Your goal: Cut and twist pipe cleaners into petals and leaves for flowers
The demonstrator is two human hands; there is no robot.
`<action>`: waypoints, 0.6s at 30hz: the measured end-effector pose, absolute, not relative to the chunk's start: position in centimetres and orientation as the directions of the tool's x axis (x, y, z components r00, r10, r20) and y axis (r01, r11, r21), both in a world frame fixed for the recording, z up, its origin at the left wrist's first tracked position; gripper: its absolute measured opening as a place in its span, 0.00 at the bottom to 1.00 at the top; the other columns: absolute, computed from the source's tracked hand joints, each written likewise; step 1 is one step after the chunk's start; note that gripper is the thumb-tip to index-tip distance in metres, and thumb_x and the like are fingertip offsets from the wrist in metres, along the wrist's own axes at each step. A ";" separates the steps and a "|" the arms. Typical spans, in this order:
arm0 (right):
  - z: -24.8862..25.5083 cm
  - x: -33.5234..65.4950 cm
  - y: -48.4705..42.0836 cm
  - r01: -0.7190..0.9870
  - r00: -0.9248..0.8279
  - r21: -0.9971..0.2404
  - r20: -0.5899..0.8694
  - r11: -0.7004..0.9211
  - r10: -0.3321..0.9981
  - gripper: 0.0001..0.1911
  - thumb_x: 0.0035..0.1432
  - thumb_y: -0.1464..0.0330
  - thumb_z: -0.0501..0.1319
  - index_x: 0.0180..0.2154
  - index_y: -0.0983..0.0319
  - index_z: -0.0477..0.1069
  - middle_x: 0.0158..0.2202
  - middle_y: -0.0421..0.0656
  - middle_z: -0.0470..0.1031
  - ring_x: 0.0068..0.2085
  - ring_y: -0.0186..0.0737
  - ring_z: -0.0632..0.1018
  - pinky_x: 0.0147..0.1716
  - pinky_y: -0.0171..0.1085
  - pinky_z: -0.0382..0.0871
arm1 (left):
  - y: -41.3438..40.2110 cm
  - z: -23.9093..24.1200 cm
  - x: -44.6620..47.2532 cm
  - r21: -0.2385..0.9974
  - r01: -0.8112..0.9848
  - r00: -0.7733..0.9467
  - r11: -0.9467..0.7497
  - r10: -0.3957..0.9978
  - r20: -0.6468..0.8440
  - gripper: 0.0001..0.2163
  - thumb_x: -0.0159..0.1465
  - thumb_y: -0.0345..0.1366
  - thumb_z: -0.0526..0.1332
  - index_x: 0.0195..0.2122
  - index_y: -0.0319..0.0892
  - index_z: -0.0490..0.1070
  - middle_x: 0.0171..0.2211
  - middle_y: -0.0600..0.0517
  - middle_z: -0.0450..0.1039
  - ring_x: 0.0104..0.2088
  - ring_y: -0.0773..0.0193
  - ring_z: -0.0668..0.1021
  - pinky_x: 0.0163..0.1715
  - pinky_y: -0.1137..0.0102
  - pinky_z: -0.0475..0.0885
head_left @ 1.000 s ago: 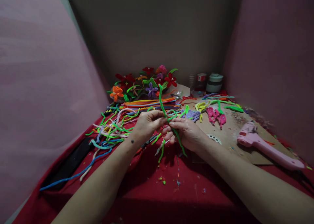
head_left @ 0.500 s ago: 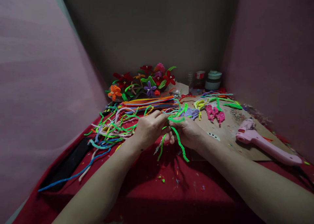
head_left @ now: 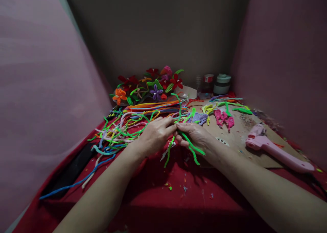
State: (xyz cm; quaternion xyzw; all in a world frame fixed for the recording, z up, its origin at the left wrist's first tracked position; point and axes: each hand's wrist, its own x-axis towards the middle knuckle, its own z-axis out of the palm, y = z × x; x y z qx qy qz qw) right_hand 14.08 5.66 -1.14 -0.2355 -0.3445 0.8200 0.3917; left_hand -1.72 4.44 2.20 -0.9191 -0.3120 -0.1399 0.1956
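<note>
My left hand [head_left: 158, 135] and my right hand [head_left: 193, 135] meet fingertip to fingertip over the front of the table. Both are closed on bright green pipe cleaners [head_left: 193, 146], pinched between thumbs and fingers. One green end rises upright above the fingertips, two hang out below my right hand, and another dangles beneath my left. A thin whitish strand [head_left: 166, 152] hangs beside that last end. Where the stems cross is hidden by my fingers. Left of my left hand lies a tangle of loose coloured pipe cleaners [head_left: 120, 137].
A pink hot glue gun [head_left: 278, 152] lies on a brown board [head_left: 237, 158] at right, with pink petal shapes [head_left: 224, 120] behind. Pipe-cleaner flowers [head_left: 153, 84], a bundle of straight stems [head_left: 158, 107] and a lidded cup [head_left: 222, 84] stand farther back. A black flat object [head_left: 68, 173] lies left.
A green end that lay across my right thumb now points upward above the fingertips. The ends below my right hand have swung right and spread into two. My hands stay close together.
</note>
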 end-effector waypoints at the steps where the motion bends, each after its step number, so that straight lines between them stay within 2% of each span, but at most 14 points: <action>1: -1.2 14.1 5.7 -0.470 -0.569 -0.754 -0.139 -0.459 0.811 0.07 0.55 0.72 0.56 0.26 0.66 0.65 0.16 0.38 0.66 0.14 0.25 0.65 0.09 0.23 0.55 | 4.5 2.1 -1.7 -0.233 0.642 0.750 -0.731 0.535 0.389 0.11 0.64 0.31 0.48 0.37 0.40 0.71 0.34 0.46 0.69 0.32 0.63 0.69 0.33 0.69 0.62; 6: -0.9 14.3 5.5 -0.385 -0.578 -0.815 -0.151 -0.432 0.802 0.07 0.54 0.68 0.57 0.26 0.63 0.62 0.13 0.31 0.60 0.10 0.22 0.56 0.07 0.23 0.47 | 4.6 1.7 -2.1 0.018 0.672 0.637 -0.740 0.590 0.496 0.09 0.62 0.31 0.51 0.38 0.42 0.69 0.33 0.49 0.70 0.32 0.66 0.71 0.32 0.73 0.63; 8: -0.7 14.3 5.3 -0.341 -0.566 -0.858 -0.139 -0.384 0.813 0.07 0.53 0.68 0.58 0.27 0.62 0.61 0.13 0.31 0.60 0.10 0.23 0.56 0.07 0.24 0.48 | 4.7 1.8 -2.3 0.095 0.692 0.573 -0.715 0.625 0.530 0.07 0.63 0.33 0.52 0.40 0.41 0.67 0.32 0.50 0.71 0.32 0.67 0.72 0.33 0.75 0.64; 10: -0.7 14.2 5.1 -0.309 -0.527 -0.894 -0.123 -0.325 0.841 0.08 0.52 0.67 0.59 0.26 0.63 0.62 0.14 0.32 0.62 0.11 0.25 0.59 0.07 0.25 0.52 | 4.8 2.2 -2.6 0.054 0.703 0.591 -0.709 0.624 0.511 0.08 0.63 0.33 0.52 0.40 0.41 0.67 0.32 0.50 0.71 0.31 0.67 0.72 0.33 0.74 0.64; 12: -0.7 14.2 5.0 -0.301 -0.474 -0.916 -0.098 -0.266 0.875 0.08 0.51 0.66 0.60 0.26 0.63 0.63 0.15 0.33 0.63 0.11 0.25 0.61 0.07 0.25 0.53 | 4.8 2.8 -2.9 -0.101 0.682 0.674 -0.725 0.569 0.470 0.08 0.63 0.31 0.51 0.39 0.42 0.68 0.32 0.49 0.72 0.32 0.66 0.72 0.36 0.71 0.63; 14: -0.6 14.3 5.0 -0.324 -0.408 -0.919 -0.077 -0.223 0.910 0.08 0.51 0.66 0.59 0.25 0.64 0.64 0.14 0.32 0.61 0.11 0.24 0.59 0.08 0.25 0.52 | 4.5 3.4 -3.2 -0.228 0.710 0.657 -0.666 0.510 0.556 0.08 0.62 0.30 0.52 0.38 0.43 0.70 0.33 0.49 0.72 0.34 0.63 0.72 0.40 0.67 0.62; 16: -0.4 14.5 5.3 -0.389 -0.324 -0.900 -0.066 -0.197 0.944 0.08 0.51 0.66 0.59 0.26 0.64 0.64 0.13 0.31 0.58 0.11 0.23 0.56 0.08 0.25 0.49 | 3.9 3.7 -3.4 -0.224 0.802 0.495 -0.554 0.406 0.768 0.08 0.61 0.30 0.54 0.39 0.44 0.70 0.37 0.48 0.71 0.39 0.61 0.71 0.44 0.63 0.60; 18: -0.2 14.8 5.7 -0.474 -0.253 -0.861 -0.065 -0.183 0.965 0.07 0.51 0.66 0.58 0.26 0.64 0.64 0.13 0.31 0.57 0.11 0.23 0.55 0.08 0.25 0.49 | 3.2 3.6 -3.1 -0.134 0.835 0.347 -0.533 0.322 0.881 0.07 0.59 0.31 0.57 0.38 0.44 0.71 0.37 0.47 0.71 0.40 0.59 0.70 0.45 0.62 0.59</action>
